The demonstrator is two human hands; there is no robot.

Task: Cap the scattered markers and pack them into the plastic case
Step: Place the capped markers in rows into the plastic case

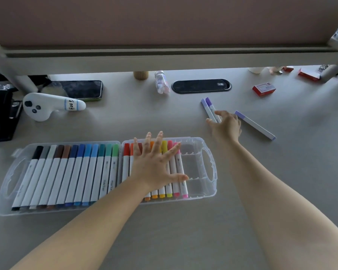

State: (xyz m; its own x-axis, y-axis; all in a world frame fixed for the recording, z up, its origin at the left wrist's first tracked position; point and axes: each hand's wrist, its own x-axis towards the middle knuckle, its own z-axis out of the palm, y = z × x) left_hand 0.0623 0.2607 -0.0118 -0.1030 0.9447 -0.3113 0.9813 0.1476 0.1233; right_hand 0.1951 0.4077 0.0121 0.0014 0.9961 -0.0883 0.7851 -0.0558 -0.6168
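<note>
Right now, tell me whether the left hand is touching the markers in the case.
Touching. The head view shows the left hand lying flat, fingers spread, on the warm-coloured markers in the plastic case, with no gap visible.

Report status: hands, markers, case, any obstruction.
Left hand flat on packed markers, open. Right hand open, reaching two purple markers; third purple marker loose beside. Plastic case right slots free. Nothing blocking.
</note>
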